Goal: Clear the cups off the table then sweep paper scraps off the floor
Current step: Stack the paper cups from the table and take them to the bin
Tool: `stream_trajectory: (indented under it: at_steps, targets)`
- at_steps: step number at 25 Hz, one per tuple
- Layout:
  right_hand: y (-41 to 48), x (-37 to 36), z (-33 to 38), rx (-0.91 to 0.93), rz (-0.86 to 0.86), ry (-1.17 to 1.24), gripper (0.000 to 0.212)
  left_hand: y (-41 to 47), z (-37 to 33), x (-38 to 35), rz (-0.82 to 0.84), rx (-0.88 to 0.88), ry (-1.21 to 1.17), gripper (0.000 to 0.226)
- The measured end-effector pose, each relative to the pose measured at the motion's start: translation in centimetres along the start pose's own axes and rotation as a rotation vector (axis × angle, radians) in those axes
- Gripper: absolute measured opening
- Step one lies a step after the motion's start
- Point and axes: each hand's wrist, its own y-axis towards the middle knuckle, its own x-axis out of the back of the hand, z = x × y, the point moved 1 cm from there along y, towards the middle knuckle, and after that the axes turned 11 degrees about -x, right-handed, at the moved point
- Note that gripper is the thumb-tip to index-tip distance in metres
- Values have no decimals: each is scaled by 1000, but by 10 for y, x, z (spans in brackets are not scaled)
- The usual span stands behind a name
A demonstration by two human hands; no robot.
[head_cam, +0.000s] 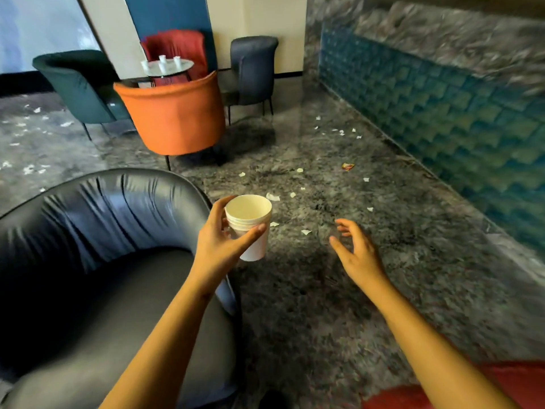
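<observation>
My left hand (219,240) grips a nested stack of white paper cups (250,222) above the floor, thumb in front and fingers behind it. To its right, my right hand (355,250) hovers with relaxed fingers and holds nothing. A round glass table (180,67) stands at the back, and several white cups (162,62) rest on it. White paper scraps (272,197) lie scattered over the dark marble floor ahead, with more scraps (29,169) at the far left.
A grey leather armchair (97,261) fills the lower left. An orange chair (174,116), a dark green chair (76,84), a red chair (177,44) and a navy chair (253,69) surround the table. A teal tiled wall (442,113) runs along the right. A small red wrapper (348,166) lies on the floor.
</observation>
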Motion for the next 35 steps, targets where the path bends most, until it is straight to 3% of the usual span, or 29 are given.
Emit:
stream_trajectory:
  at_steps: [11, 17, 22, 30, 35]
  targets:
    - [294, -66, 21, -31, 12, -70, 30, 283, 125, -38, 17, -12, -10, 68]
    - [521, -119, 7, 18, 83, -74, 32, 460, 221, -101, -45, 38, 1, 72]
    - [737, -147, 36, 104, 174, -81, 33, 624, 278, -144, -146, 72, 22, 71]
    - [1044, -275, 67, 185, 257, -50, 35, 896, 435, -152, -254, 29, 84, 72]
    - [1235, -335, 106, 148, 256, -45, 38, 1099, 512, -147, -230, 14, 111, 68]
